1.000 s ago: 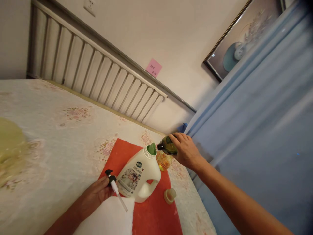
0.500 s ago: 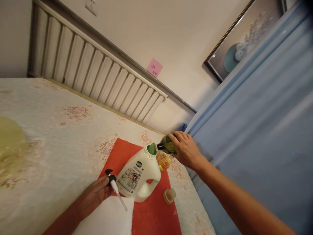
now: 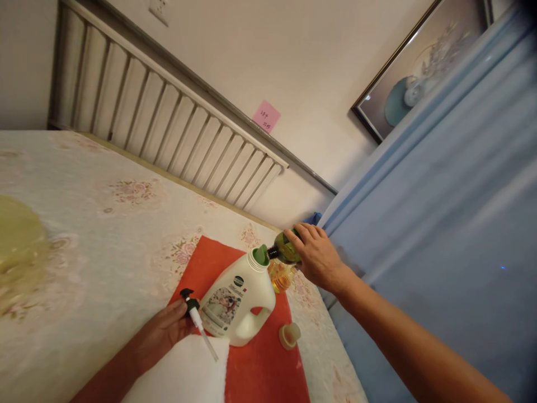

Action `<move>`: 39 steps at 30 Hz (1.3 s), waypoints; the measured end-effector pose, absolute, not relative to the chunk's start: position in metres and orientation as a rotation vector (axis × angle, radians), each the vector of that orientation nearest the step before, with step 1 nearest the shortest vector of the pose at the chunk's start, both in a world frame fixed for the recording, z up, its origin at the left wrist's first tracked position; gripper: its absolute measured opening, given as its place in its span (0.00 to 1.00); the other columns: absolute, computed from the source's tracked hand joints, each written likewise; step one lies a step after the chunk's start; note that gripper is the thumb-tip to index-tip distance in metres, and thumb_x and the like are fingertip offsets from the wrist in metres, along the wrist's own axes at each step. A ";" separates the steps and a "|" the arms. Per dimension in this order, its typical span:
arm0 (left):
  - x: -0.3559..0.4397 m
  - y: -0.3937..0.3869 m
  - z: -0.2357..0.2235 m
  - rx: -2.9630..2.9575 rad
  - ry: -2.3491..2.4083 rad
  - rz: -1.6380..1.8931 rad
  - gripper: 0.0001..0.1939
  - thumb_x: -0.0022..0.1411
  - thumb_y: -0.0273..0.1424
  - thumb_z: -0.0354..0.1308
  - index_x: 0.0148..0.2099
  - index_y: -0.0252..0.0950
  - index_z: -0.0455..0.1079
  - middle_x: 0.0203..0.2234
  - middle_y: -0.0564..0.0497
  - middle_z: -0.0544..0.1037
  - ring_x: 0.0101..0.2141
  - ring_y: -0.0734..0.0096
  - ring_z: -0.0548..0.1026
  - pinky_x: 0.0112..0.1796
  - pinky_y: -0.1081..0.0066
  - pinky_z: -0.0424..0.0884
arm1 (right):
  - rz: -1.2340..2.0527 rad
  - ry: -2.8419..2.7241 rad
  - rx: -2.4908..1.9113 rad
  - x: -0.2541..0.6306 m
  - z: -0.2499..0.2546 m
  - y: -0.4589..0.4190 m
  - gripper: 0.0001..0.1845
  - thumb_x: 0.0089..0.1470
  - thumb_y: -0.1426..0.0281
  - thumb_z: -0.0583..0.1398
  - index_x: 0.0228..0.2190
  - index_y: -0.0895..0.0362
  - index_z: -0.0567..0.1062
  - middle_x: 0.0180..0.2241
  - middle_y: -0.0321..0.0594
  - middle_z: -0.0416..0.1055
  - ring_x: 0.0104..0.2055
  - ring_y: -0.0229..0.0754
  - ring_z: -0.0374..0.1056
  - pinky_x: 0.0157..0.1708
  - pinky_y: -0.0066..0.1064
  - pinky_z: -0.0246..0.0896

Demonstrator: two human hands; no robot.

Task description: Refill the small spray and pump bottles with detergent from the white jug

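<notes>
My right hand (image 3: 316,252) grips a green bottle (image 3: 285,249), tipped nearly level. Its dark threaded neck lies at the green spout (image 3: 260,255) of a large cream-white jug (image 3: 237,296) with a printed label and a side handle. Whether liquid flows cannot be made out. In my left hand (image 3: 170,327) is a black pump dispenser top (image 3: 191,303), its white tube slanting down to the right, just left of the jug. A loose pale cap (image 3: 289,336) lies right of the jug. Partly hidden behind the jug stands a clear container of amber liquid (image 3: 281,275).
Under the jug is a red cloth (image 3: 268,369), with a white cloth (image 3: 184,372) by my left forearm. A yellowish translucent object (image 3: 20,240) sits on the floral tablecloth (image 3: 96,235) at left. Beyond are a radiator (image 3: 168,117) and blue curtain (image 3: 440,224).
The green bottle in my right hand has shifted slightly left, bringing its neck closer to the jug's spout. My left hand and the pump top have stayed almost still.
</notes>
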State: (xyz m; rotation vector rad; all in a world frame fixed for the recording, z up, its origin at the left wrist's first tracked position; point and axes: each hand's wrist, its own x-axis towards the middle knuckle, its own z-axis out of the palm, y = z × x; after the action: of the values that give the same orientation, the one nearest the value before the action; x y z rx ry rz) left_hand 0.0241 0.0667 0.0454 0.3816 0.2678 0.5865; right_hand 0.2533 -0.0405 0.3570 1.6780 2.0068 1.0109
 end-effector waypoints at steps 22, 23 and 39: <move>0.026 0.070 0.037 0.362 0.267 0.586 0.11 0.54 0.30 0.69 0.41 0.34 0.76 0.35 0.45 0.82 0.35 0.60 0.80 0.41 0.66 0.76 | 1.046 1.974 1.540 0.241 0.361 -0.037 0.35 0.51 0.79 0.57 0.60 0.60 0.59 0.59 0.58 0.61 0.61 0.60 0.53 0.60 0.52 0.46; 0.026 0.070 0.038 0.364 0.266 0.588 0.12 0.54 0.30 0.69 0.41 0.34 0.76 0.34 0.45 0.82 0.35 0.59 0.80 0.41 0.66 0.76 | 1.048 1.972 1.536 0.241 0.361 -0.036 0.35 0.51 0.79 0.57 0.60 0.60 0.60 0.59 0.58 0.61 0.61 0.60 0.53 0.60 0.52 0.46; 0.023 0.067 0.047 0.350 0.257 0.585 0.08 0.56 0.28 0.68 0.39 0.32 0.76 0.32 0.45 0.81 0.33 0.64 0.80 0.39 0.68 0.77 | 1.087 1.979 1.505 0.232 0.359 -0.036 0.26 0.59 0.76 0.53 0.59 0.59 0.62 0.58 0.57 0.62 0.61 0.59 0.54 0.60 0.53 0.46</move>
State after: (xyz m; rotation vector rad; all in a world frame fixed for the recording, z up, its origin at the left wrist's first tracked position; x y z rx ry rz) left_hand 0.0229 0.0672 0.0473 0.3502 0.2569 0.5846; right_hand 0.2318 -0.0358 0.3594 1.5046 1.9787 1.0866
